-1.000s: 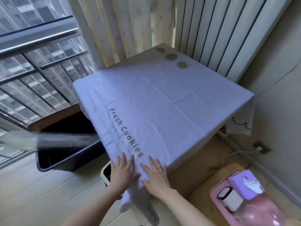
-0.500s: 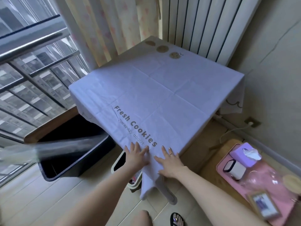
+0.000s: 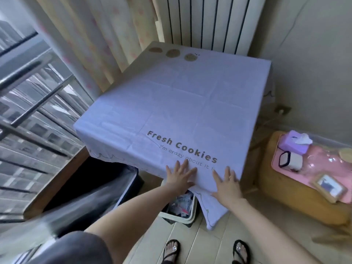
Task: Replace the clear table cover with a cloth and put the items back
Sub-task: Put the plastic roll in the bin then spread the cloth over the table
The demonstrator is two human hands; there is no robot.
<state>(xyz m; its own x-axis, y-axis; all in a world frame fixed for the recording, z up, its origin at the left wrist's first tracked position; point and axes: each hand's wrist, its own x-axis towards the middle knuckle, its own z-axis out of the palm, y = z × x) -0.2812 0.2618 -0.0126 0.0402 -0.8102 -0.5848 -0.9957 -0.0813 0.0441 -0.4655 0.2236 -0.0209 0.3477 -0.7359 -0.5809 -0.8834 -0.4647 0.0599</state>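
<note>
- Step in hand: smoothing the new cover. The pale lilac fabric cloth with brown "Fresh Cookies" lettering (image 3: 181, 103) covers the square worktop edge to edge, so the worktop itself is hidden.
- The cloth overhangs the worktop's near, left and right edges. One corner hangs low below the near edge.
- Left hand (image 3: 180, 178): flat on the cloth at the worktop's near edge, just under the lettering, fingers spread. Grip released, holding nothing.
- Right hand (image 3: 227, 184): just beside the left, toward the worktop's near-right corner, palm down, fingers straight. Grip released too.
- The clear plastic table cover (image 3: 66, 212) is off the worktop. It lies low to the worktop's left across a black plastic tub (image 3: 91, 180); too blurred to tell how it lies.
- The items are not back yet. They sit right of the worktop on a pink mat (image 3: 323, 168) over a yellow wooden stool (image 3: 285, 197).
- Readable items: purple tissue box (image 3: 293, 143), white case with black trim (image 3: 289, 161), wood-framed picture (image 3: 329, 187). Anything else there is too blurred to call.
- Judgement: the cover swap is basically done and restocking hasn't started, so roughly halfway.
- Next move: lift both hands, turn to the stool and carry the items across.
- Set the items straight down, don't slide them. The cloth looks loose and will likely ruck or get dragged off square.
- Watch the small white bin (image 3: 181, 210) under the worktop's near edge, close to the feet.
</note>
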